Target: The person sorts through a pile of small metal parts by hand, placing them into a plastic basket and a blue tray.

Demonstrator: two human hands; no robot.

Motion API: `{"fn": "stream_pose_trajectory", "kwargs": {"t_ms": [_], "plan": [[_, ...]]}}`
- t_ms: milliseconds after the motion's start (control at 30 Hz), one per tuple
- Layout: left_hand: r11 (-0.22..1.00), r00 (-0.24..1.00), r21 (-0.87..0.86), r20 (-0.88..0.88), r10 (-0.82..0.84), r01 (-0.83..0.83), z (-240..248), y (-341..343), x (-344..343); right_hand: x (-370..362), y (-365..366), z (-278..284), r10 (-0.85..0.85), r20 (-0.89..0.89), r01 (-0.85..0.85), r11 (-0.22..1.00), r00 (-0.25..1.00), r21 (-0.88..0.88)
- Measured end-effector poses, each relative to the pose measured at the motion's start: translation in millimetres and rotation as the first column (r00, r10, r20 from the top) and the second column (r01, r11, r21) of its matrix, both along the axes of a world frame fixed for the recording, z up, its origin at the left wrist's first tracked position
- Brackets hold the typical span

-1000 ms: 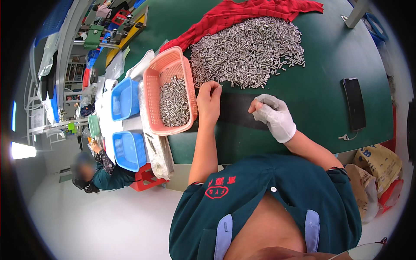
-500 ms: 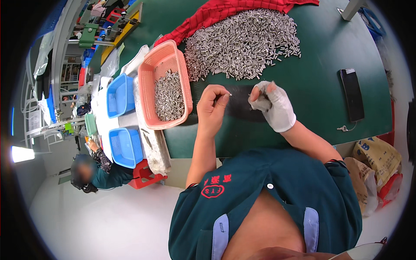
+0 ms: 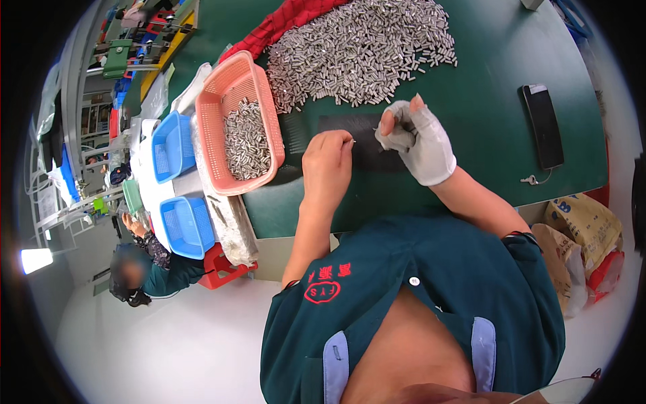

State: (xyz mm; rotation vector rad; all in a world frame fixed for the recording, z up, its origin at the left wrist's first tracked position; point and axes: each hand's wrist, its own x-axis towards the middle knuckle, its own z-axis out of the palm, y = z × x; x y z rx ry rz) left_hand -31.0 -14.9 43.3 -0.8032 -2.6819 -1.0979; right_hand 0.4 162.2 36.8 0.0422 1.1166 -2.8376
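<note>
My left hand (image 3: pixel 327 165), bare, is closed in a pinch above the table, beside a dark mat. A tiny bright tip shows at its fingertips, too small to name. On the mat's other side my right hand (image 3: pixel 422 148) wears a white glove with bare fingertips showing. Its fingers are curled, and whatever they hold, if anything, is hidden. Beyond both hands lies a wide heap of small silvery metal cylinders (image 3: pixel 363 54). A pink plastic basket (image 3: pixel 274 145) left of my left hand holds more of these metal cylinders (image 3: pixel 246 141).
The dark mat (image 3: pixel 367 160) lies on the green table (image 3: pixel 484 101). At the right are a phone (image 3: pixel 542 128) and a key (image 3: pixel 531 180). Two blue baskets (image 3: pixel 176 145) stand at left, near a co-worker (image 3: pixel 161 269). Red cloth (image 3: pixel 289 27) borders the heap.
The view has shifted, so table things sit farther up and left. My left hand has turned, its back now showing more. My right hand stays curled. The co-worker's hand has moved slightly.
</note>
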Motion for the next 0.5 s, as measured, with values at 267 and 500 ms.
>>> {"fn": "stream_pose_trajectory", "kwargs": {"t_ms": [267,500], "plan": [[0.889,0.966,-0.399,-0.029,-0.256,0.223,-0.4,17.6,0.2,-3.7,7.1,1.6,-0.052,-0.028,0.051,0.998,0.998,-0.033],[0.982,0.989,-0.150,0.102,-0.104,0.118,-9.8,6.9,5.1,-6.9,12.9,-1.1,-0.076,-0.034,0.073,0.994,0.997,-0.081]]}}
